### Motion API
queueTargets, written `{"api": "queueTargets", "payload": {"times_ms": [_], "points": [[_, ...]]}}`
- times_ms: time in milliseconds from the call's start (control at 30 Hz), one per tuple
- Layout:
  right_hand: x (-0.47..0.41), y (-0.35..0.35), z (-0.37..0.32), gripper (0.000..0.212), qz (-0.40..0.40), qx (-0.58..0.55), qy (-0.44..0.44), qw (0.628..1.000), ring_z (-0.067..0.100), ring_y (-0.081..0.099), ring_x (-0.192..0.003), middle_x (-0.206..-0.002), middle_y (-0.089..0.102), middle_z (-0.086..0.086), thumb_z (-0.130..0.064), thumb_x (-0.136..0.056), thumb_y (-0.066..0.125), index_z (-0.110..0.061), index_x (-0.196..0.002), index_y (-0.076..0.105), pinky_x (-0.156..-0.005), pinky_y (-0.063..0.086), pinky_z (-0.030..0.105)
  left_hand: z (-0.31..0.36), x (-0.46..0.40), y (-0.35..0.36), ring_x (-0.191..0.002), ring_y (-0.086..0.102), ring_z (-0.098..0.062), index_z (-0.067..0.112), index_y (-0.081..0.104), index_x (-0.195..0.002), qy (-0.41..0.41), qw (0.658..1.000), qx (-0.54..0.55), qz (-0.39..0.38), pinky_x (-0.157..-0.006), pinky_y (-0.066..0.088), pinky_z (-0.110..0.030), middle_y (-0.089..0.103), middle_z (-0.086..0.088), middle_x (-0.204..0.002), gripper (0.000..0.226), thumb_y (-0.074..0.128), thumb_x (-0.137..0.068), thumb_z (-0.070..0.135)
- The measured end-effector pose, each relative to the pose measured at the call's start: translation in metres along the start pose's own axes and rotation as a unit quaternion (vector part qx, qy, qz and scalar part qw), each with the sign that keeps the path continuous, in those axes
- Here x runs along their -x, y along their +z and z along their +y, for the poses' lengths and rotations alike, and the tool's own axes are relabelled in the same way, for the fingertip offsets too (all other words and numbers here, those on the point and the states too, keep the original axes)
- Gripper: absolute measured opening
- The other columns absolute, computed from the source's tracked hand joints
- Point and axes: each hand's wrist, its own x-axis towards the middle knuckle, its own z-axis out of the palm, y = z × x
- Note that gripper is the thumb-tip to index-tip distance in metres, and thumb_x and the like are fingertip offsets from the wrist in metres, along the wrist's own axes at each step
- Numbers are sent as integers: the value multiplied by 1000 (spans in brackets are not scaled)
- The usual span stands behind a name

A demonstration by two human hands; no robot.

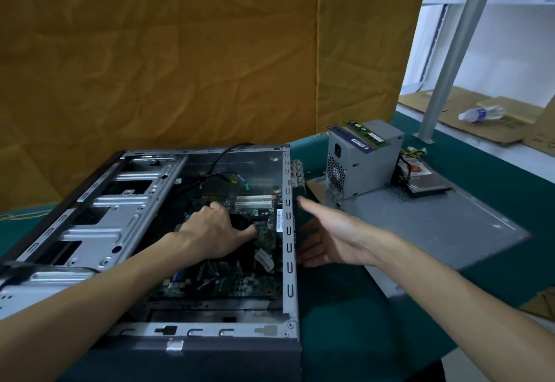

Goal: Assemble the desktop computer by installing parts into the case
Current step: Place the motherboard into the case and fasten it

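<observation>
Case, a desktop computer shell lying on its side with the panel off, sits on a green mat at the near left; its near left corner is covered by the forearms and its lower edge runs out of view. Inside lies the motherboard, much of it dim and hard to read; the left hand rests on it with fingers curled down onto a dark part, and whether they pinch anything cannot be told, since the knuckles hide the tips. Black cables trail across the far inner wall. The right hand hovers outside the case's right wall, fingers straight and slightly apart, holding nothing; it is blurred. Beyond it a power supply stands on the grey side panel, two memory sticks lying on top; a hard drive is partly hidden behind it.
</observation>
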Motion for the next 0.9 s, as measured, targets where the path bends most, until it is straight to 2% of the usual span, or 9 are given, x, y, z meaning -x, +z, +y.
{"api": "queueTargets", "payload": {"times_ms": [133,200,367,433,500,533,700,800,900], "points": [[1,5,-3,94,-62,22,26,997,37,68,-113,-123,71,20,-93,-81,38,-17,-133,58,-101,48,49,-1,4,1,-79,49,-22,1,52,-118,5,1000,-6,7,-66,40,-29,45,0,-82,93,54,-77,85],[0,5,-2,104,-84,28,42,995,36,68,-108,-121,71,21,-98,-75,36,-14,-129,62,-99,48,48,0,5,1,-76,49,-21,2,53,-114,5,1000,-4,6,-62,40,-29,42,3,-77,90,56,-76,84],[-5,4,4,98,-79,19,55,995,24,65,-65,-83,71,13,-105,-65,38,-18,-97,70,-75,50,37,0,6,-5,-67,55,-17,7,51,-97,14,1000,14,2,-48,37,-27,54,-1,-77,77,61,-76,81],[-7,3,6,93,-69,32,48,996,30,74,-86,-98,76,13,-104,-65,39,-28,-115,60,-85,57,43,0,8,-6,-72,56,-22,8,50,-97,14,1000,8,7,-54,41,-29,52,0,-75,77,61,-75,81],[-7,4,5,79,-64,19,29,997,39,69,-113,-119,72,18,-101,-66,46,-47,-124,49,-102,53,54,0,9,-5,-75,54,-23,8,47,-99,15,1000,-5,14,-60,43,-30,48,1,-75,79,60,-75,82],[-7,5,6,75,-63,7,21,998,41,68,-116,-124,70,18,-99,-67,49,-54,-126,44,-104,51,56,1,10,-5,-74,55,-23,8,48,-99,14,1000,-8,15,-59,43,-31,50,0,-75,79,59,-75,82],[-14,3,8,90,-59,1,7,998,38,71,-110,-124,72,15,-98,-64,56,-49,-139,45,-103,51,56,3,8,-6,-66,60,-20,7,55,-84,-7,1000,9,10,-47,38,-27,61,-4,-74,75,61,-74,81],[-12,1,10,108,-59,2,11,998,36,74,-97,-118,71,18,-97,-61,61,-35,-148,45,-97,56,52,2,10,-7,-60,60,-17,7,52,-75,-5,1000,6,9,-45,40,-25,61,-3,-68,75,62,-72,82],[-7,0,9,89,-41,5,-6,999,36,73,-106,-122,72,18,-95,-62,64,-43,-133,51,-103,52,54,-2,11,-10,-56,59,-17,7,53,-67,-2,1000,11,26,-47,40,-26,61,-3,-63,75,65,-68,81]]}}
